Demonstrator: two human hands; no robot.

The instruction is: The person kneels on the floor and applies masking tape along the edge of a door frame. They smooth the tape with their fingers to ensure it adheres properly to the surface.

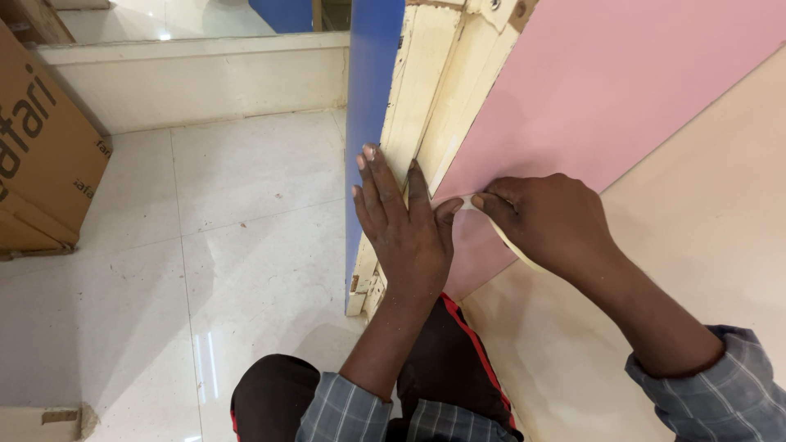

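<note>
Pink panel (589, 90) leans against a cream, paint-chipped wooden frame (426, 90), with a blue board (368, 106) at nine o'clock of it. From the head view, the left hand (405, 225) lies flat, fingers spread, pressing the frame's edge. At three o'clock, the right hand (544, 221) pinches a pale strip of masking tape (512, 244) between thumb and fingertips, against the panel. A cardboard box (41, 155) stands on the tiled floor (246, 245).

Both arms reach forward from plaid grey sleeves pushed up the forearms. The left hand (407, 225) is laid flat, palm down, fingers straight and slightly spread, thumb angled right. The right hand (544, 219) is curled, knuckles up, thumb and forefinger pinched together right by the left thumb tip.
</note>
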